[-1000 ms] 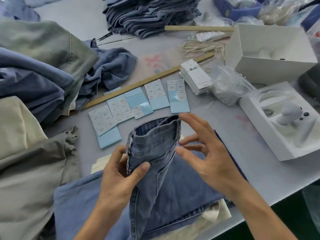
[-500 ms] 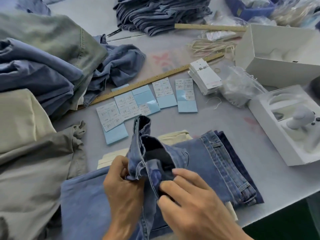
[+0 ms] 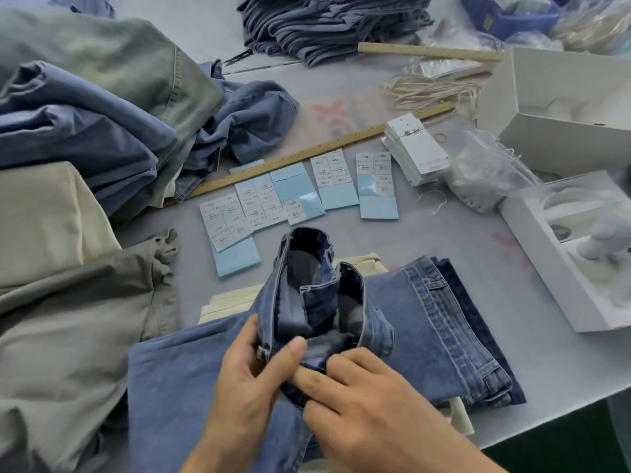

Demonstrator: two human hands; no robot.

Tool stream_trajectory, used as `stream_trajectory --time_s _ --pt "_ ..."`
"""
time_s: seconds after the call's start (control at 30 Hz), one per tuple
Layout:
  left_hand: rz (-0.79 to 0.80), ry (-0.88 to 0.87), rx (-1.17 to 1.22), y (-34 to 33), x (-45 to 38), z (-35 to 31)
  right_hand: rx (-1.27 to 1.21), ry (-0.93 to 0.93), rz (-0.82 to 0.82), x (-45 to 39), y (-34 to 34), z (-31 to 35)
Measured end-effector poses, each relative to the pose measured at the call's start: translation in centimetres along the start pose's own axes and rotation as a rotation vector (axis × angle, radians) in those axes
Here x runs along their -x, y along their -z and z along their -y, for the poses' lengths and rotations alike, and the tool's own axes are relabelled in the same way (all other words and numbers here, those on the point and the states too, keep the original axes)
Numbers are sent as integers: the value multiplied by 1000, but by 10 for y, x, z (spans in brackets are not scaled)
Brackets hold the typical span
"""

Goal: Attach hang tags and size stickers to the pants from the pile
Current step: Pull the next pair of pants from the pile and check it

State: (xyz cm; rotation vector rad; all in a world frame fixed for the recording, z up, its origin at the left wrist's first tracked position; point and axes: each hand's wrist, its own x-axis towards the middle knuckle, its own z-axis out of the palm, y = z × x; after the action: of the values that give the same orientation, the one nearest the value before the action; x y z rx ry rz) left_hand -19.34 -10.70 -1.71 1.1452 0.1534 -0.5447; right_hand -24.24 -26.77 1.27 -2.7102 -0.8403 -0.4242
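Jeans (image 3: 321, 302) waistband pinched open by left hand (image 3: 254, 373) and right hand (image 3: 362, 394), likely size check; next needs matching sticker sheets (image 3: 297, 192).

- Two hands: left hand (image 3: 246, 377) and right hand (image 3: 368, 407), both on one pair of jeans (image 3: 307, 302).
- Five sticker sheets (image 3: 297, 196) in a row on the table (image 3: 426, 247).
- Two wooden rulers: long ruler (image 3: 307, 153), short ruler (image 3: 426, 51).
- One stack of hang tags (image 3: 415, 148).
- Two white boxes: box (image 3: 560, 107), tray (image 3: 563, 250).
- One bundle of strings (image 3: 430, 92).
- One folded stack of pants (image 3: 327, 22) at the far edge.
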Motion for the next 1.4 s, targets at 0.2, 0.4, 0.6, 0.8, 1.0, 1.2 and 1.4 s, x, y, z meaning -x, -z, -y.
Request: stream_trajectory --time_s 0.2,0.4,0.6,0.8,1.0,1.2,1.4 --pt "-5 255 517 -5 5 13 -676 -558 -281 6 5 -26" --pt "107 130 459 -9 8 12 -351 -595 -124 18 4 -45" --pt "-23 113 482 -14 3 17 -202 -566 53 46 10 -32" --pt "13 281 614 -15 16 28 -100 -641 254 46 10 -27" --pt "262 147 579 -2 20 30 -333 -618 437 46 13 -31" --pt "-4 154 391 -6 17 28 -580 -686 122 40 14 -23" --pt "-40 114 386 -9 21 24 -542 -613 -182 27 10 -5"
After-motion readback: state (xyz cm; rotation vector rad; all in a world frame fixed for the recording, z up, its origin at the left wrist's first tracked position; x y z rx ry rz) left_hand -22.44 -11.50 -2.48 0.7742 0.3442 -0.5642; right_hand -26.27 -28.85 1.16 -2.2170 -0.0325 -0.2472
